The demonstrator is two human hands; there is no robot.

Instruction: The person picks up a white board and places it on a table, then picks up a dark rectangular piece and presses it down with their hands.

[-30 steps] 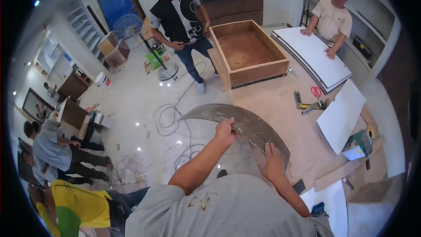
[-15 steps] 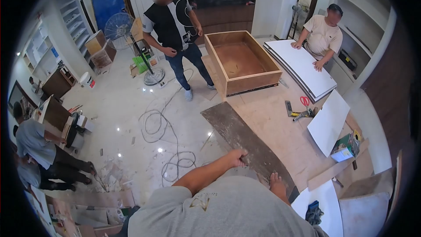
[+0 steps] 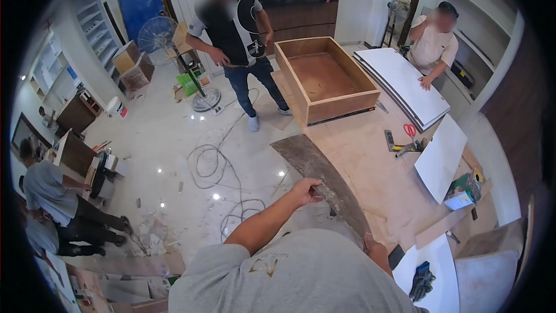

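Far left: two people in grey shirts (image 3: 52,194) stand beside a low cabinet (image 3: 74,153); white bucket (image 3: 116,106) on the floor (image 3: 150,139) beyond them. Next, a pedestal fan (image 3: 157,33), then a person in a dark vest (image 3: 237,37), standing, one hand at the waist. Grey cable (image 3: 215,165) lies in loose loops on the floor. Left hand (image 3: 305,192): thumb above, fingers below, clamped on the left edge of a dark board (image 3: 324,168) about midway along. Board is slanted in front of the wearer, far end toward the wooden box (image 3: 341,108), near end at the right hand (image 3: 376,250). In this view it overlaps the edge of the table (image 3: 376,182); contact with the tabletop cannot be told. Right hand touches the near end; its fingers are partly hidden, closure not determinable. Box sits open-topped on the table. Right of it: square (image 3: 396,146), red scissors (image 3: 410,130), stacked white sheets (image 3: 405,84). Person in a light shirt (image 3: 431,49) rests one hand on the stack. Nearer: dark gloves (image 3: 423,281) on white material (image 3: 443,255), white panel (image 3: 441,159), green carton (image 3: 463,190).
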